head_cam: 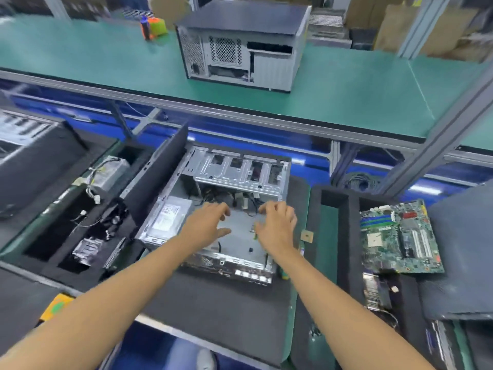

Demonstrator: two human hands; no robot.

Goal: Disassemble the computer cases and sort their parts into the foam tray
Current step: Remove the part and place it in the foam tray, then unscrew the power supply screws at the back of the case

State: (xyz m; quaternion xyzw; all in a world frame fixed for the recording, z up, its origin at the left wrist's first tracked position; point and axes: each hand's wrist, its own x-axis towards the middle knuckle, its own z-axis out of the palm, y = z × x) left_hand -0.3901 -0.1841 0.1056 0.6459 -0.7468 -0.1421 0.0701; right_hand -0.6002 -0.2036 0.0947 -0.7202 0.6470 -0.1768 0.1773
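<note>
While hands hover, boxy sheet-metal case (213, 209) lies open on foam.

Whole frame motion-blurred, label on the power supply (168, 213) unreadable. Left hand (206, 222) and right hand (276, 225) cover part of the open computer case (240, 166) floor; cables behind them partly hidden (fingertip contact can't be told). Second case (24, 156) cut off at left edge. Foam tray (344, 236) contents below the motherboard (400, 237) smeared, cropped by the bottom edge.
</note>
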